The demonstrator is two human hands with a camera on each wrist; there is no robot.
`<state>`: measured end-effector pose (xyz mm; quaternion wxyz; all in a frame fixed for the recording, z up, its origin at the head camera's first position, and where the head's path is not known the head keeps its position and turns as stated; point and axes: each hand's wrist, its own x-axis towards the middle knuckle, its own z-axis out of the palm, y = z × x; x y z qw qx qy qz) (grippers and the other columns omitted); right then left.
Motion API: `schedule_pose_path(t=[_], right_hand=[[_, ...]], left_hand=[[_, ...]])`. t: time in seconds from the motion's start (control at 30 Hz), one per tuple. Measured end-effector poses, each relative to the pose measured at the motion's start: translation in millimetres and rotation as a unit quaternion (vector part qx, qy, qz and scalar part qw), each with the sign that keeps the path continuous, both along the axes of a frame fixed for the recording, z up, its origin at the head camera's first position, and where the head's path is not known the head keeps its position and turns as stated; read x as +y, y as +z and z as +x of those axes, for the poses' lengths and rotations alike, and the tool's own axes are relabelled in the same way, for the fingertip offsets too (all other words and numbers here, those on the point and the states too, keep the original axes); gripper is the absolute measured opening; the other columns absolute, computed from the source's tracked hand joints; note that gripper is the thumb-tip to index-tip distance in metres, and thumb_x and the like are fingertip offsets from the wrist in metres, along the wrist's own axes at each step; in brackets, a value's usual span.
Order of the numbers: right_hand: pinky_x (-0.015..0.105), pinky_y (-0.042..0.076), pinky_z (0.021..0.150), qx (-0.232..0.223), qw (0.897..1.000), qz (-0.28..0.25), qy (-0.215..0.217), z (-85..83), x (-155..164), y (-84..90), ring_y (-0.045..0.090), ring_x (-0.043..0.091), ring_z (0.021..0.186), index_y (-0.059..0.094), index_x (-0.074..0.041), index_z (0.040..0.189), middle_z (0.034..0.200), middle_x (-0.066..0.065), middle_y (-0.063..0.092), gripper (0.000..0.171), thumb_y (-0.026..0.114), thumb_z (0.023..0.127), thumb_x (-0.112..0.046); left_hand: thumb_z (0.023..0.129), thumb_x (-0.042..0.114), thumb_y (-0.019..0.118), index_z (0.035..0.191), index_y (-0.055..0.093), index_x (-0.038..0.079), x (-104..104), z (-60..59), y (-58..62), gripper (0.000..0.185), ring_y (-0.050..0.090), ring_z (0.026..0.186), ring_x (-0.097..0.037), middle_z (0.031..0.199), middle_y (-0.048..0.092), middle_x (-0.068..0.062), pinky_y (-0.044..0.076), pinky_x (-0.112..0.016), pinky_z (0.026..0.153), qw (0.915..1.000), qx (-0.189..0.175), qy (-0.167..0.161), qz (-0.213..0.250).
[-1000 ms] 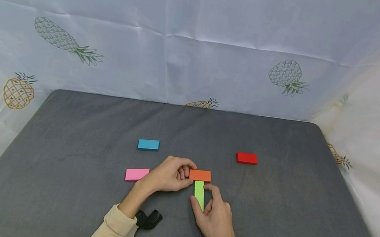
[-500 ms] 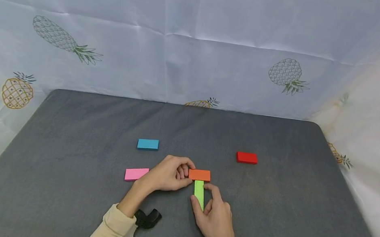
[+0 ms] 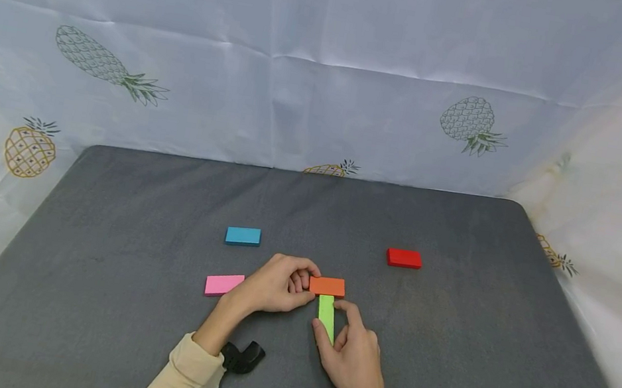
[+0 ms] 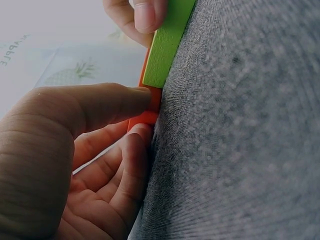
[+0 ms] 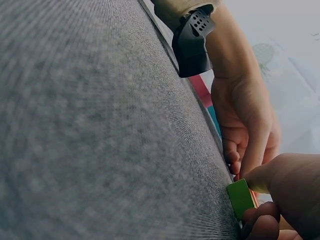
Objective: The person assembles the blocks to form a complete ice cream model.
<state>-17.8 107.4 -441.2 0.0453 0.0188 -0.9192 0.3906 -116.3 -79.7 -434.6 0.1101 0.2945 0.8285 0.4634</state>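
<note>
On the grey cloth-covered table (image 3: 445,348), the left hand (image 3: 276,285), angled inward, pinches the orange rectangular block (image 3: 327,286) by its left end; the right hand (image 3: 354,360) grips the lime-green rectangular block (image 3: 326,317) between thumb and index finger. Both blocks lie in a T, hands and blocks placed as half a second ago.

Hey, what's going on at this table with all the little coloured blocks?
A person is working with blocks on a grey table. The left hand pinches the orange block by its left end, while the right hand grips the green block. Right now the two form a T, with orange across the top. The blue block, pink block and red block lie apart from it.
</note>
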Motion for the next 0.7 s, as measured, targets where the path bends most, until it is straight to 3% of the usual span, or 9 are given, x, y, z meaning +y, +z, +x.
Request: schedule_pose_path(t=[0.7], right_hand=[[0.014, 0.025, 0.036, -0.008, 1.000, -0.015, 0.012, -1.7, 7.0, 2.4, 0.028, -0.008, 0.036, 0.062, -0.005, 0.126, 0.048, -0.010, 0.039, 0.044, 0.077, 0.092, -0.028]], left_hand=[[0.088, 0.004, 0.074, 0.111, 0.070, 0.001, 0.0, -1.2, -2.7, 0.024, 0.055, 0.066, 0.004, 0.083, 0.067, -0.006, 0.055, -0.017, 0.066, 1.0000, -0.002, 0.003, 0.000]])
